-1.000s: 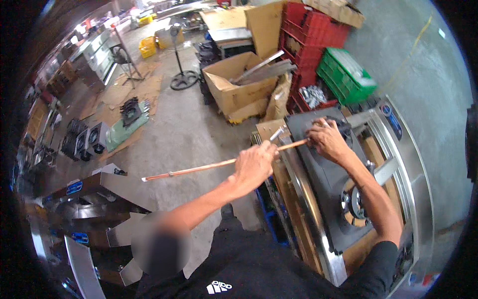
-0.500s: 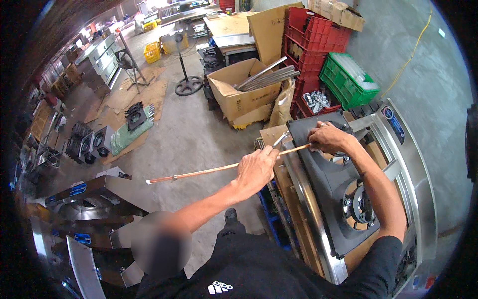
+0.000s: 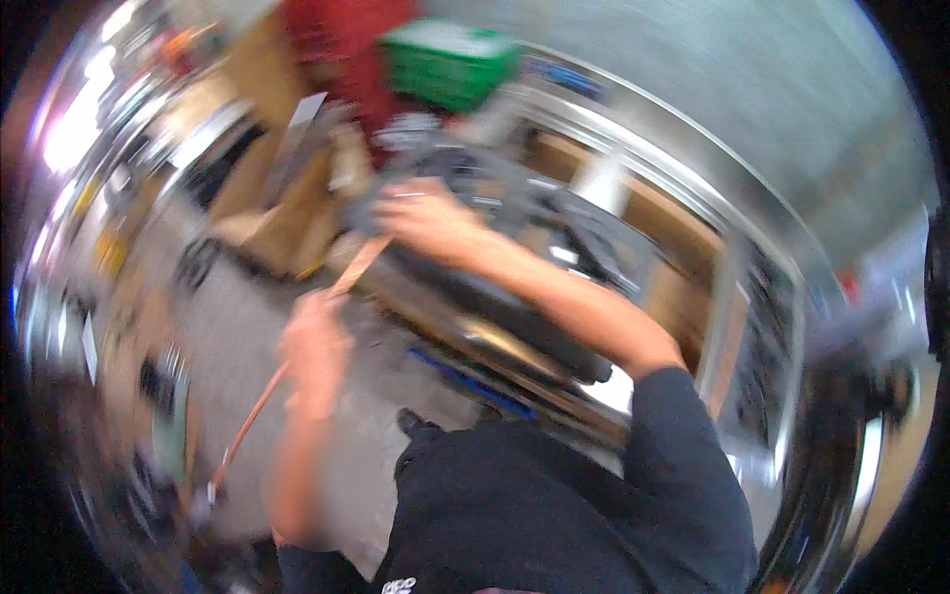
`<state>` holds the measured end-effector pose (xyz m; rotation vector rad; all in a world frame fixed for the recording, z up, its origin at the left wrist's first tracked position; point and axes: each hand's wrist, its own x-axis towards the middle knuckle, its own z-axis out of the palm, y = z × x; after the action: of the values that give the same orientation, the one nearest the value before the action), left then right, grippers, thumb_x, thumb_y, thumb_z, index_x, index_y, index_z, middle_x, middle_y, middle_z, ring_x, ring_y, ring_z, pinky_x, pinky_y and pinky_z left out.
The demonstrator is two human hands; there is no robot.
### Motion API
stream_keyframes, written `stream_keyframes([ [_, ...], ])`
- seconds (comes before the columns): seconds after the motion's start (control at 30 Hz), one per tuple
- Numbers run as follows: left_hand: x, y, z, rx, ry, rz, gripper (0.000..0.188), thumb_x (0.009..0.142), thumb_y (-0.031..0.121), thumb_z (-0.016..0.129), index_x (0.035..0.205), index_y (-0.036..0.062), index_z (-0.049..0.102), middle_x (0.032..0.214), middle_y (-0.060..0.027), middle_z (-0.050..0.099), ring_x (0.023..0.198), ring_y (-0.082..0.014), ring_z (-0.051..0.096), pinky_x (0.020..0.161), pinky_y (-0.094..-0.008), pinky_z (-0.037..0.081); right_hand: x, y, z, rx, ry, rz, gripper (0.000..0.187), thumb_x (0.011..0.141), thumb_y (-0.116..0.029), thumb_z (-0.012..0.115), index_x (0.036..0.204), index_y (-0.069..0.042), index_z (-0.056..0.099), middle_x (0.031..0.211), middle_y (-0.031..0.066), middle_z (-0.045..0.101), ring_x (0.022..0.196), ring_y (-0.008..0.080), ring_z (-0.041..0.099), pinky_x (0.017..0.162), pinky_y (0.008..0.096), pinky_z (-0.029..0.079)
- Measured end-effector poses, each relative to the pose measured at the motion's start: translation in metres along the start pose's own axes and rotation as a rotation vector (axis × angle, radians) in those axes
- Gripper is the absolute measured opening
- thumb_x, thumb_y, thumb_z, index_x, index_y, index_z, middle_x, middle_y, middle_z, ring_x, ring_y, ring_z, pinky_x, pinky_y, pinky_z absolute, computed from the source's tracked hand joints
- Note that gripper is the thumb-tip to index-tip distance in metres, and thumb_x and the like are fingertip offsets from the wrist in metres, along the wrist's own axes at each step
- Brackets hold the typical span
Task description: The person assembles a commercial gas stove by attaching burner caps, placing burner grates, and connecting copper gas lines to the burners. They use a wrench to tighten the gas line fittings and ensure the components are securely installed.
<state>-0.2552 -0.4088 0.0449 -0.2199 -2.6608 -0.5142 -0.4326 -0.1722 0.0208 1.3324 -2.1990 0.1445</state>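
Note:
A long, thin copper-coloured tube [image 3: 252, 411] slants from upper right to lower left across the floor. My left hand [image 3: 317, 342] is closed around it partway along, and a small pale tip shows at its lower end. Farther up, my right hand [image 3: 424, 218] is closed on the upper part, beside the dark stove panel [image 3: 485, 302]. My right forearm crosses over that panel. Motion blur smears the fingers and hides fine detail.
A stainless-steel frame [image 3: 683, 124] stands beyond the panel on the right. Behind are a green crate [image 3: 450, 64], red crates [image 3: 346, 30] and an open cardboard box [image 3: 272, 233] with metal strips. A round black stand base [image 3: 196, 262] sits on the floor at left.
The view has swung right, so the stove and frame now lie across the middle. The tube tilts more steeply, its free end lower. Both hands remain on it.

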Motion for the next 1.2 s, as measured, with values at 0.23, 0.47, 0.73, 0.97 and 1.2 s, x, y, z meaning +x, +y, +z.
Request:
stream_keyframes([
  [0.23, 0.012, -0.021, -0.004, -0.136, -0.189, -0.002, 0.035, 0.111, 0.027, 0.058, 0.129, -0.0013, 0.067, 0.097, -0.0174, 0.071, 0.089, -0.0296, 0.068, 0.081, -0.0397, 0.053, -0.054, -0.042, -0.127, -0.123, 0.318, 0.29, 0.042, 0.085, -0.025, 0.075, 0.125, -0.014, 0.064, 0.126, 0.009, 0.062, 0.123, 0.0302, 0.057, 0.1, 0.0517, 0.045],
  [0.47, 0.02, -0.039, -0.006, -0.161, -0.334, -0.166, 0.041, 0.111, 0.036, 0.059, 0.132, 0.0007, 0.066, 0.086, -0.0092, 0.064, 0.074, -0.0169, 0.057, 0.068, -0.0323, 0.048, -0.313, -0.04, -0.279, -0.282, 0.188, 1.082, 0.034, 0.102, -0.022, 0.066, 0.131, -0.004, 0.068, 0.119, 0.0213, 0.071, 0.115, 0.0422, 0.065, 0.102, 0.0512, 0.05],
  [0.73, 0.034, -0.037, -0.003, -0.118, -0.365, -0.178, 0.043, 0.11, 0.033, 0.061, 0.129, -0.0055, 0.069, 0.088, -0.0096, 0.068, 0.079, -0.0156, 0.06, 0.074, -0.033, 0.052, -0.454, -0.136, -0.287, -0.277, 0.185, 1.585, 0.029, 0.105, -0.022, 0.062, 0.125, -0.001, 0.068, 0.114, 0.0222, 0.069, 0.11, 0.0407, 0.065, 0.1, 0.0491, 0.051],
  [0.97, 0.026, -0.013, 0.003, -0.267, -0.225, -0.146, 0.039, 0.11, 0.032, 0.061, 0.123, -0.0036, 0.072, 0.089, -0.0166, 0.074, 0.08, -0.0179, 0.072, 0.078, -0.0344, 0.055, -0.308, -0.098, -0.267, 0.122, 0.235, 1.328, 0.028, 0.108, -0.016, 0.06, 0.13, -0.001, 0.068, 0.12, 0.0202, 0.073, 0.109, 0.0317, 0.072, 0.095, 0.0404, 0.056],
  [1.2, 0.028, 0.009, -0.006, -0.137, -0.14, -0.256, 0.029, 0.107, 0.028, 0.061, 0.112, 0.0046, 0.078, 0.081, -0.0166, 0.074, 0.078, -0.0323, 0.074, 0.074, -0.0435, 0.056, -0.106, -0.021, -0.163, 0.313, 0.023, 0.426, 0.031, 0.098, -0.01, 0.066, 0.129, -0.005, 0.065, 0.113, 0.018, 0.066, 0.109, 0.0384, 0.062, 0.095, 0.0468, 0.049],
])
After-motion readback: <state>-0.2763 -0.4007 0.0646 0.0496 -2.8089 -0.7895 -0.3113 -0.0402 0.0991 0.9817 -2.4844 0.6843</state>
